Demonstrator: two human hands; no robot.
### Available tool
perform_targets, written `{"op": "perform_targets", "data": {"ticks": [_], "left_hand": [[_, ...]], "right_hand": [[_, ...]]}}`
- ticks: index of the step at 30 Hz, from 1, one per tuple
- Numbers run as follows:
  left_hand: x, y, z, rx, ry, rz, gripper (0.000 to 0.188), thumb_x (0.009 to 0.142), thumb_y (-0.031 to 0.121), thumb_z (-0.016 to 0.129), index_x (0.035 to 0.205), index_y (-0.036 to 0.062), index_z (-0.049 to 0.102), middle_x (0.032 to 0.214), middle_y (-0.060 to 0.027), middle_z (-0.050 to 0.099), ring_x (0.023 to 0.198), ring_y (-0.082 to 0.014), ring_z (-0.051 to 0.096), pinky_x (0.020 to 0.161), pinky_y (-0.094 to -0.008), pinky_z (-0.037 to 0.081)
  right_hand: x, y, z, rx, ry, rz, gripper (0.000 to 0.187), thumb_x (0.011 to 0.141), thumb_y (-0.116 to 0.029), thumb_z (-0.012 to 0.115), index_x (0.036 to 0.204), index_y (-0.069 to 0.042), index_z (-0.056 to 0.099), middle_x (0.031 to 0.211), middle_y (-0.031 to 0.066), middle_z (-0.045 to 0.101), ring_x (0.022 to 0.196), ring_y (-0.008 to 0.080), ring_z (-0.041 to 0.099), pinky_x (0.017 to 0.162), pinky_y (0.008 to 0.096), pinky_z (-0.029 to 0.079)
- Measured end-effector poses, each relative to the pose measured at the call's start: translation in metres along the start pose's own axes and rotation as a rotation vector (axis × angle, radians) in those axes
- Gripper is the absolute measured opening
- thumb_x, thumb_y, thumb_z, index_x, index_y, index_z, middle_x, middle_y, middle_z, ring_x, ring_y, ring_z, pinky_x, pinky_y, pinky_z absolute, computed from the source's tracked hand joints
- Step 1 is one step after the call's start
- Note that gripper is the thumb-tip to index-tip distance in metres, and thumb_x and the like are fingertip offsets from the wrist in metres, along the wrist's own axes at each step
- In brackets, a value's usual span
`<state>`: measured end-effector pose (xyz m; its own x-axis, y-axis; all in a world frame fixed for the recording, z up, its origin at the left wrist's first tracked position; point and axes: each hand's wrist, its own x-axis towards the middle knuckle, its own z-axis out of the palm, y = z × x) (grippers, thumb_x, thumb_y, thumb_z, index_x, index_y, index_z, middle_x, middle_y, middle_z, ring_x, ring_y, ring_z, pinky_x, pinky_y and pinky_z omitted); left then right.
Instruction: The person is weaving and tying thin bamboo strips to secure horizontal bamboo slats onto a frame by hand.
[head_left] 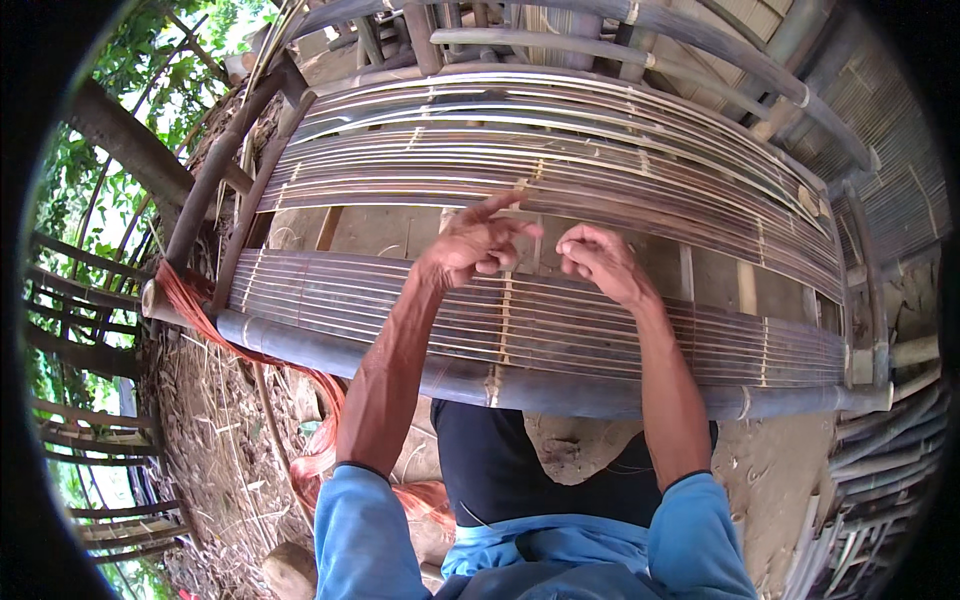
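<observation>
My left hand [482,243] hovers over the gap in a bamboo slat bench [540,345], index finger stretched toward the far slats and the other fingers loosely bent apart. Nothing shows in it. Close by on the right, my right hand [600,262] is closed, thumb against curled fingers; whether a thin strand is pinched there cannot be made out. The two hands are apart. Pale ties [507,312] cross the near slats below them. Beyond the gap, the far slats [590,185] run lengthwise, with uneven spaces between some of them.
A thick bamboo pole [570,392] forms the bench's near edge, close to my legs. Orange-red strands [190,300] drape over its left end down to the ground. Bamboo rails [700,75] stand behind the bench. Stacked poles [890,470] lie at the right, and a stone [291,571] at lower left.
</observation>
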<state>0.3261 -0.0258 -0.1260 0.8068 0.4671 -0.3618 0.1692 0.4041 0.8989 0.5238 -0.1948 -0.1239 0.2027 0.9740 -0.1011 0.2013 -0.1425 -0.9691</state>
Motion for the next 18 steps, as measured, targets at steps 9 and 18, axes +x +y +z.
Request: {"op": "perform_targets", "data": {"ticks": [9, 18], "left_hand": [[-0.107, -0.003, 0.01, 0.998, 0.419, 0.411, 0.047, 0.083, 0.019, 0.081, 0.127, 0.0086, 0.067, 0.068, -0.0061, 0.066, 0.061, -0.0153, 0.06, 0.06, -0.0316, 0.05], [-0.405, -0.131, -0.125, 0.449, 0.925, -0.022, 0.035, 0.093, 0.039, 0.069, 0.077, 0.0082, 0.07, 0.061, 0.0023, 0.056, 0.054, -0.0113, 0.045, 0.051, -0.031, 0.033]], "right_hand": [[-0.016, -0.037, 0.008, -0.32, 0.099, -0.174, 0.019, 0.096, -0.02, 0.066, 0.094, -0.003, 0.073, 0.075, -0.0033, 0.059, 0.069, 0.0068, 0.045, 0.063, 0.0255, 0.04], [-0.022, 0.0, 0.003, -0.388, 0.101, -0.04, 0.021, 0.094, -0.025, 0.07, 0.104, -0.007, 0.076, 0.09, 0.0047, 0.073, 0.088, 0.0144, 0.067, 0.082, 0.0308, 0.052]]}}
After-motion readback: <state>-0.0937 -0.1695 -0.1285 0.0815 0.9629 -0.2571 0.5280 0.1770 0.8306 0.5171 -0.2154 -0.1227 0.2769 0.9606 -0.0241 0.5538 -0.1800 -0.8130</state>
